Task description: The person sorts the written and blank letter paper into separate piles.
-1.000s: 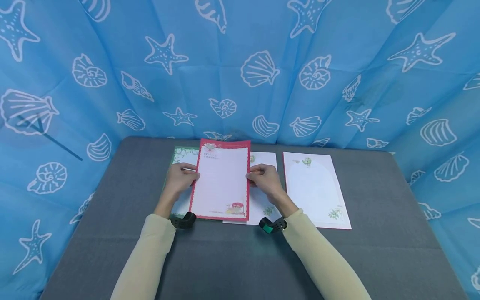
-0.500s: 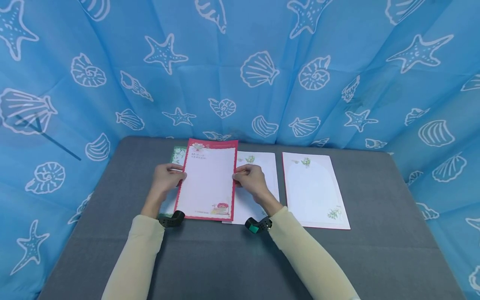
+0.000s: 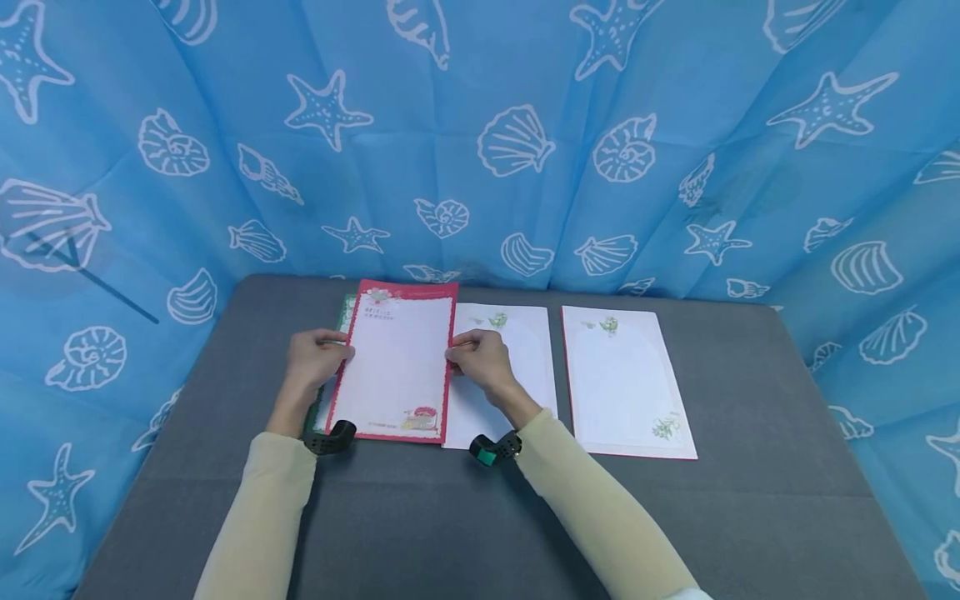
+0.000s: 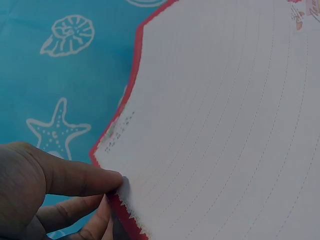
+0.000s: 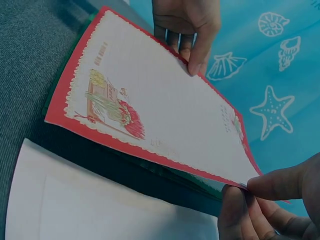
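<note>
Between the two hands is a red-bordered sheet of letter paper [image 3: 393, 367], lined, with a printed picture in one corner. My left hand [image 3: 315, 362] pinches its left edge, thumb on top and fingers beneath. On the opposite edge, my right hand [image 3: 483, 362] pinches it the same way. The right wrist view shows the sheet [image 5: 150, 95] raised a little above a green-bordered paper [image 5: 200, 185], which it mostly covers. A white paper with green leaf prints [image 3: 525, 358] lies under and beside my right hand.
Farther right lies another white leaf-printed paper [image 3: 626, 383], with a red edge showing beneath. Everything lies on a grey cloth-covered table [image 3: 450, 525]. A blue curtain with shells and starfish [image 3: 480, 208] hangs along the table's back edge.
Both hands have carried the red-bordered sheet leftward, so it covers more of the green-bordered paper and less of the white paper. The grip on both edges is unchanged.
</note>
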A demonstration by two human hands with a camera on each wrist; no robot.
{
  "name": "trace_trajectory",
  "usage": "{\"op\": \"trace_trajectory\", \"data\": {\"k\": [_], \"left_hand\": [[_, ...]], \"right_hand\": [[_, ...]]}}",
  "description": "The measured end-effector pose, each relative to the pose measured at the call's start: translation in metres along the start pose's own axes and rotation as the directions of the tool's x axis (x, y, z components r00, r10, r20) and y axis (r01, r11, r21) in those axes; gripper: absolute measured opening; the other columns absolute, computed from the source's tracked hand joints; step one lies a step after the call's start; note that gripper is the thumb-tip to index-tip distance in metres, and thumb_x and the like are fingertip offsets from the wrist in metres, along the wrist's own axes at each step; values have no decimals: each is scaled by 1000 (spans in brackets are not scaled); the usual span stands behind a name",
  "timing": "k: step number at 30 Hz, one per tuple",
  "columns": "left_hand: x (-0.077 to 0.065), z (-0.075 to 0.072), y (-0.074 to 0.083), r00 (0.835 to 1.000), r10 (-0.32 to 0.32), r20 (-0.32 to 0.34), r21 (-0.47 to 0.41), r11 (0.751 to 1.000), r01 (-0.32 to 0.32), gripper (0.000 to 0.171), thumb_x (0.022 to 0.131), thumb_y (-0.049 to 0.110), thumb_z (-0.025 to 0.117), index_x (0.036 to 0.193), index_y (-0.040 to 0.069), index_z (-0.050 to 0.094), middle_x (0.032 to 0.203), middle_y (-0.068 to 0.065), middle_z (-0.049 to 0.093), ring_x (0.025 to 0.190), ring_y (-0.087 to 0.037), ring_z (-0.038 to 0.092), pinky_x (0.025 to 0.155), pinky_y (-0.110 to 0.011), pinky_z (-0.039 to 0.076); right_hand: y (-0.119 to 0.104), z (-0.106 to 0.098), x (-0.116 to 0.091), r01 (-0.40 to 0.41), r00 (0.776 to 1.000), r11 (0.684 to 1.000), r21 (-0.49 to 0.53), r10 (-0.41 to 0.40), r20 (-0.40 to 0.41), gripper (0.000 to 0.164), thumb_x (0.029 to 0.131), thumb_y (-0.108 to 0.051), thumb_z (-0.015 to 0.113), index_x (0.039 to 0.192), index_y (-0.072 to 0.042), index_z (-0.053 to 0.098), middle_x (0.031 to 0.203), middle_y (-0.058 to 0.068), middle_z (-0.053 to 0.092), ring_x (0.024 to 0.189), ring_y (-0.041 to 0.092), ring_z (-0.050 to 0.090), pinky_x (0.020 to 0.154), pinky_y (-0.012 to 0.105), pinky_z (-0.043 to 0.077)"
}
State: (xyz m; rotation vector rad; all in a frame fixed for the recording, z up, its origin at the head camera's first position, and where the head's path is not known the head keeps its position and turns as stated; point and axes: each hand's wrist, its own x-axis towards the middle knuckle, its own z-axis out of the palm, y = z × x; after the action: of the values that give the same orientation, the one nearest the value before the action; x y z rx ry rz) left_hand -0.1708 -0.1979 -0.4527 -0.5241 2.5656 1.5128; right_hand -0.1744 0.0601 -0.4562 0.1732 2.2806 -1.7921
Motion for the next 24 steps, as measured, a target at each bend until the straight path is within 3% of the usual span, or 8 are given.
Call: {"op": "trace_trajectory", "data": {"k": [6, 19, 24], "left_hand": [[3, 0, -4, 998, -8, -64, 13, 1000, 8, 31, 94, 10, 64, 122, -3, 68, 102, -19, 66, 80, -23, 63, 63, -31, 50], [1, 1, -5, 984, 41, -175, 87, 996, -26, 28, 93, 7, 64, 118, -5, 70, 100, -23, 69, 79, -26, 64, 58, -30, 48], [-1, 3, -6, 976, 22, -219, 116, 993, 3, 26, 93, 8, 64, 115, -4, 70, 100, -22, 69, 84, -30, 64, 61, -35, 50]], "right_hand": [[0, 7, 1, -16, 1000, 1000, -16, 17, 13, 17, 94, -3, 68, 108, 6, 68, 84, 13, 70, 68, 20, 70, 69, 33, 60], [3, 18, 10, -2, 1000, 999, -48, 3, 24, 13, 93, 0, 67, 104, 7, 68, 82, 12, 68, 65, 18, 70, 64, 30, 59], [6, 21, 12, -17, 1000, 999, -43, 18, 23, 14, 92, 1, 69, 105, 8, 68, 83, 13, 68, 64, 16, 69, 63, 29, 59]]}}
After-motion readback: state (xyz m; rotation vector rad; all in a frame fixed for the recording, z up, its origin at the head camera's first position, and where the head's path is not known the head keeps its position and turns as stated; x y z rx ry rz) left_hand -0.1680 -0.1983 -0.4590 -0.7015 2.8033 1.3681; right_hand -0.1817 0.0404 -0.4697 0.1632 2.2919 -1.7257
